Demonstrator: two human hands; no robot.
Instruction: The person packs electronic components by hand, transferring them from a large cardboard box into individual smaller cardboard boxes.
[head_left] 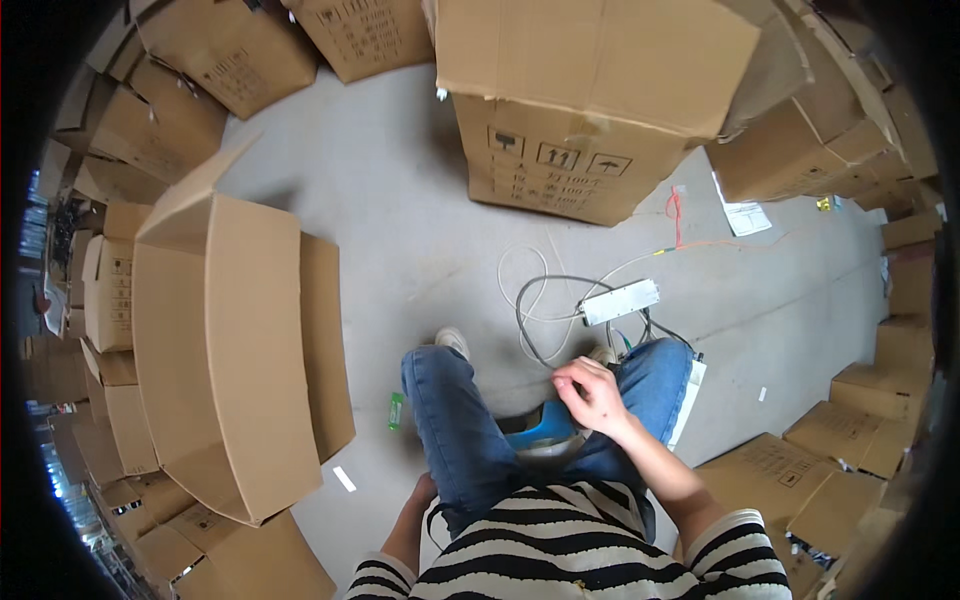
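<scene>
My right hand (594,396) hangs in front of my right knee with its fingers curled together. A dark cable (519,318) loops on the floor and runs up to the fingertips; I cannot tell whether they grip it. Just beyond my feet lies a long silver metal box (620,302), with dark and white cables at its ends. Between my thighs is a blue object (548,428) with a greyish lower part, partly hidden by my legs. Down beside my left thigh is my left hand (424,490), its fingers hidden.
An open cardboard box (255,350) stands at my left. Ahead is a large carton (570,150), with more cartons around. A white cable (503,275), red cord (675,215), paper sheet (742,216) and green packet (396,411) lie on the floor. A pale panel (688,405) is beside my right knee.
</scene>
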